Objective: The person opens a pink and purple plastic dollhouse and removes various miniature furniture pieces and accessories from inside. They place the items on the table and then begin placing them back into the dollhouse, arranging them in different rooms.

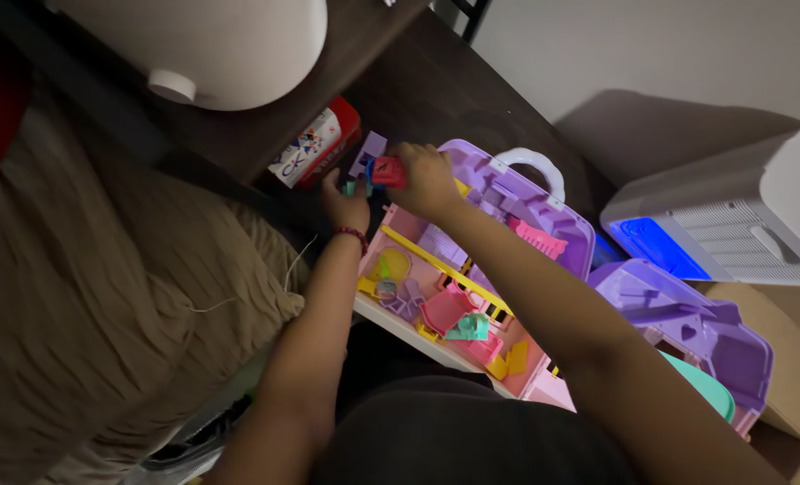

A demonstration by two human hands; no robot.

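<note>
An open pink and purple toy dollhouse case [508, 193] with a white handle lies on the floor in front of me. Inside it sit several small plastic furniture pieces, among them a pink bed [443, 308] and a yellow round piece [391, 266]. My right hand [425, 180] reaches over the far corner of the case and grips a small red toy piece [387, 171]. My left hand [346, 205], with a red bracelet at the wrist, is just beside it, fingers around small teal and purple pieces [366, 154].
A beige cushion [121, 296] fills the left. A red and white carton [317, 144] lies under a dark wooden table. A white device with a blue light [732, 220] stands at right, beside a cardboard box [799, 359] and a second purple toy part [687, 314].
</note>
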